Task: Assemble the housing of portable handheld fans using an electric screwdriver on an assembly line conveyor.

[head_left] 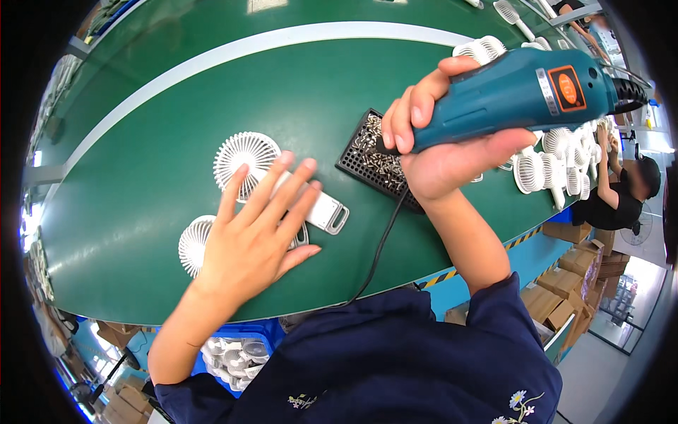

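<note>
My right hand [441, 166] is wrapped round a teal electric screwdriver [501, 99], raised above the table. The tool's dark nose end points left, over a black perforated tray [347, 164] of small metal screws [385, 168]. With fingers spread, my left hand [244, 247] lies over two white handheld fans. The farther fan [240, 150] shows its round ribbed head, and its handle [326, 212] comes out past my fingertips. Most of the nearer fan [192, 246] is hidden under my palm. Whether my fingers press on the fans I cannot tell.
More white fans [554, 169] are heaped at the table's right. A black cable [378, 258] runs from the tray to the near edge. Below the edge sits a blue bin [265, 332] of white parts. Another person [621, 191] works at far right, near cardboard boxes [558, 286].
</note>
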Available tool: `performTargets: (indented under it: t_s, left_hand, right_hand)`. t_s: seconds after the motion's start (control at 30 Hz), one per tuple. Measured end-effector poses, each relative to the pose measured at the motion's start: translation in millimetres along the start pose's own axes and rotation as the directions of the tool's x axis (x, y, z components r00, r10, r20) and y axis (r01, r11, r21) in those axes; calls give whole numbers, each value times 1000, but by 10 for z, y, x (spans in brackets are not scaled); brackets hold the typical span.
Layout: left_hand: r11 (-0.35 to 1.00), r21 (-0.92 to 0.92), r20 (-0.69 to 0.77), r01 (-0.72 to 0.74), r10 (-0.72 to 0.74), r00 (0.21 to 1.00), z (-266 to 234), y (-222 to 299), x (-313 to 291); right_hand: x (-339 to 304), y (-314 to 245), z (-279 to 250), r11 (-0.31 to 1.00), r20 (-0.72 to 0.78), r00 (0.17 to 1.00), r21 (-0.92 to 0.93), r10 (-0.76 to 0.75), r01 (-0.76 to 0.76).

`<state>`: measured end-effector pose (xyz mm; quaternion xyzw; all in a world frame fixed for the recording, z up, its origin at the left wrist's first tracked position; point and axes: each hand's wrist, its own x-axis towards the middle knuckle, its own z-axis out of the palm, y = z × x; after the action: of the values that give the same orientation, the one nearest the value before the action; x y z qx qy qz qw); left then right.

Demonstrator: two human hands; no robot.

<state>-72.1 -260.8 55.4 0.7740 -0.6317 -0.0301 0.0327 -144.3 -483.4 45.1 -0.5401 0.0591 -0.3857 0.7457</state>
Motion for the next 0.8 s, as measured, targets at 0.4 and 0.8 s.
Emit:
performTargets:
  t_s: [0.4,0.8]
  left_hand:
    - [971,-199,-80,135,-153,985,186,123,241]
    - [766,-642,-323,-25,-241,915,20,134,373]
  right_hand:
    - [51,88,-255,981,307,949,193,-75,15]
    - [-90,-343,99,922,171,980,386,-99,26]
